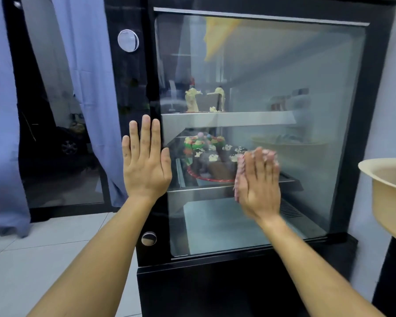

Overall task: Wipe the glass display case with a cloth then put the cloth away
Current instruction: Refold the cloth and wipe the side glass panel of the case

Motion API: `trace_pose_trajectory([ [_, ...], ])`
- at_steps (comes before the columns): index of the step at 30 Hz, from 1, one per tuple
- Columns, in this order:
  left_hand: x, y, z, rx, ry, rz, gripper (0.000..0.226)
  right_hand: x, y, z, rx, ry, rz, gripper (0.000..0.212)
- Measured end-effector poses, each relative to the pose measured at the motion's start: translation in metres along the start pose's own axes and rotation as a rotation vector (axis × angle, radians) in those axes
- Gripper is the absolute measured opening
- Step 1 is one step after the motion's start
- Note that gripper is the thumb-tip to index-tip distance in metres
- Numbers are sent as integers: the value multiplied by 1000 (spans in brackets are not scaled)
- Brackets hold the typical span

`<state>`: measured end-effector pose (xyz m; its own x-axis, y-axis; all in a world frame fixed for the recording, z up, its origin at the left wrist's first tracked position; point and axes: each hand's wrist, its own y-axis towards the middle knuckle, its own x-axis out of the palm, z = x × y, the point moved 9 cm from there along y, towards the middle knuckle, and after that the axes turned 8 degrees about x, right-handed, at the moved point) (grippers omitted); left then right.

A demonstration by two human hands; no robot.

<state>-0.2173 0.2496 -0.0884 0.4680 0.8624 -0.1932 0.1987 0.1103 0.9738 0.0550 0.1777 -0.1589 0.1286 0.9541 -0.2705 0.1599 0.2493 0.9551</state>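
A black-framed glass display case [272, 72] fills the middle of the view, with a decorated cake and cream figures on its shelves. My right hand [260, 186] lies flat on the lower middle of the glass, pressing a pink-and-white patterned cloth [239, 170] against it; only the cloth's edges show around my fingers and palm. The hand is blurred. My left hand [145, 163] rests flat, fingers spread, on the case's black left frame at about the same height, holding nothing.
A cream bowl [384, 191] sits on a dark stand at the right edge, close to my right arm. Blue curtains [87, 65] and a dark glass door [60, 175] stand at the left. White floor tiles [44, 259] lie at the lower left.
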Motion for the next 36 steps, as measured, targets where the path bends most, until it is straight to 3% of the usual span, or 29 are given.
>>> trace_pose_trajectory([
  [3,-2,3,4,13,2,-19,63,-10,35,-48,165,96,54,63],
  [7,-5,5,-1,142,-27,-99,63,21,-45,-155,-218,168,-75,67],
  [9,-13,14,-8,292,2,-137,63,36,-114,-161,-401,151,-123,74],
  [11,-18,32,-15,447,53,-174,62,40,-151,-137,-441,124,-161,81],
  [14,-26,66,-21,600,120,-187,61,29,-123,-107,-363,114,-101,78],
  [19,-26,71,-21,622,143,-156,60,6,-6,-134,150,187,20,63],
  [21,-26,70,-21,622,137,-156,60,11,-7,-194,7,175,-14,62],
  [23,-27,72,-22,626,140,-163,60,24,-44,-253,-318,165,-92,60],
  [26,-28,71,-23,627,136,-164,60,38,-109,-259,-547,223,-123,59],
  [32,-29,70,-22,605,132,-148,60,26,-71,-141,-316,156,-42,76],
  [35,-29,70,-20,593,128,-167,60,14,-26,-158,-20,223,-21,70],
  [36,-30,69,-20,588,126,-174,60,14,-23,-179,3,260,-55,70],
])
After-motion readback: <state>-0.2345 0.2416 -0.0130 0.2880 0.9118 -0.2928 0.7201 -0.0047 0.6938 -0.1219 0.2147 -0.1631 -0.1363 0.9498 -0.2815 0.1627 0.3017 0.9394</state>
